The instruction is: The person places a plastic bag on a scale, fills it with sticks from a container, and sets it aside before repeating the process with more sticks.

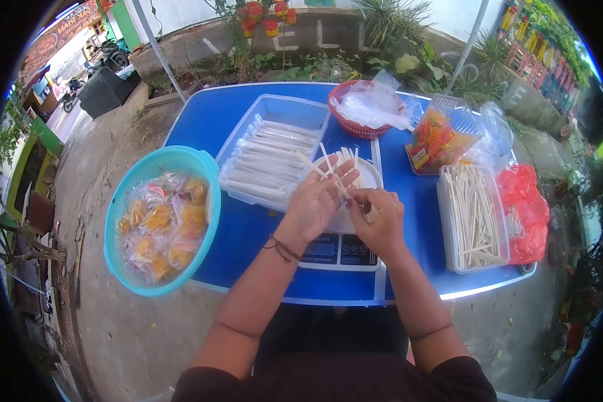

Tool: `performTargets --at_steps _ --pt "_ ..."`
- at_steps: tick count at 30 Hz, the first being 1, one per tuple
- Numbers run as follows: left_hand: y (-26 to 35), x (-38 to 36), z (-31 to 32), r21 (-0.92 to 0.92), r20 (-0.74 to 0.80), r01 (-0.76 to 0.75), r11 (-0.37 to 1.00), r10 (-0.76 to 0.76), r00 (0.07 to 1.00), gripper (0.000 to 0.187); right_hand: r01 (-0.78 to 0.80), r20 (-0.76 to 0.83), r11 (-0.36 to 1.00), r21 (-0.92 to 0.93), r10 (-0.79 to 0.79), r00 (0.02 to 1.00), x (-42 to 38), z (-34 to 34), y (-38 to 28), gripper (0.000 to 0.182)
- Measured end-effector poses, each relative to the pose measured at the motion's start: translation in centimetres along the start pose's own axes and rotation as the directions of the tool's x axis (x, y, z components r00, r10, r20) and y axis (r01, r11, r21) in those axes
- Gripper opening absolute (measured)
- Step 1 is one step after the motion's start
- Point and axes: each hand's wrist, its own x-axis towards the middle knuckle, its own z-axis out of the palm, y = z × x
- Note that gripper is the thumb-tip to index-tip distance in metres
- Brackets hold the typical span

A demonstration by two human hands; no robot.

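Here, over the blue counter (pixel 248 251), we see the left hand (pixel 306 209) turned palm up with its fingers loosely spread, pale sticks (pixel 310 163) lying across them. The right hand (pixel 380 216) meets it, thumb and finger pinched together at the lower end of those sticks. Below our hands is a scale (pixel 360 251) with a white plate (pixel 372 177), where more loose sticks (pixel 356 159) lie; our fingers and palms hide much of the plate.

Just beside it, to the left, a clear tub (pixel 275 106) of plastic-wrapped lengths reaches in behind the left hand, which covers its near corner. Farther left we have a turquoise basin (pixel 211 167) full of bagged orange pieces, overlapping the counter's edge. Behind the plate sits a red basket (pixel 362 127) with crumpled clear plastic (pixel 368 104) heaped in it. To its right stands a clear container (pixel 445 130) of orange and red packets, with a clear bag (pixel 494 134) next to it. On our right, well apart from the hands, an oblong box (pixel 451 248) of sticks stands against a red plastic bag (pixel 528 221). Beyond the counter we see plants (pixel 395 30) and a low wall (pixel 308 40).
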Motion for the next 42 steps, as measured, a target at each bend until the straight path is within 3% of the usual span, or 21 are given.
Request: performTargets --at_steps 4,13,16,19,22,25,28,31,37,42 --pt "-0.2 0.1 0.1 0.08 -0.058 -0.023 0.997 0.027 0.998 0.038 -0.051 0.017 0.999 0.007 0.051 0.999 0.1 -0.2 -0.2 0.017" --pt "0.2 0.2 -0.4 0.05 -0.134 -0.084 0.995 0.09 0.987 0.038 -0.157 0.063 0.987 0.047 0.154 0.986 0.3 -0.6 -0.1 0.021" --pt "0.2 0.2 -0.2 0.069 -0.154 -0.135 0.988 0.144 0.978 0.038 -0.091 0.048 0.993 -0.074 0.094 0.994 0.4 -0.9 0.5 0.02" --pt "0.7 0.0 0.2 0.039 -0.162 -0.17 0.985 0.174 0.971 0.039 -0.05 -0.074 0.986 -0.158 0.038 0.997 0.6 -0.9 1.2 0.014" --pt "0.7 0.2 -0.3 0.011 -0.099 -0.156 0.988 0.157 0.983 0.041 -0.031 -0.18 0.994 -0.101 0.012 0.984 1.0 -0.9 2.1 0.007" --pt "0.5 0.1 -0.1 -0.023 -0.05 -0.049 0.999 0.048 0.998 0.045 -0.231 -0.067 0.969 0.093 0.237 0.969 0.7 -1.1 2.1 0.004" --pt "0.1 0.0 0.2 0.04 0.008 0.016 0.999 -0.016 1.0 0.05 -0.213 0.017 0.972 0.103 0.213 0.977 0.5 -0.9 1.1 0.012" --pt "0.0 -0.2 0.5 0.055 0.056 0.028 0.998 -0.032 0.998 0.054 0.008 -0.026 0.996 0.083 -0.006 1.0 0.5 -0.3 0.4 0.025" --pt "-0.2 0.2 0.0 0.02 0.099 -0.003 1.0 0.001 0.995 0.06 -0.176 0.093 0.947 0.268 0.156 0.983 0.3 -0.2 -0.3 0.035" --pt "-0.1 0.1 0.2 0.038 0.11 0.004 0.999 -0.009 0.994 0.06 -0.212 0.103 0.936 0.282 0.191 0.976 0.1 -0.2 -0.2 0.032"
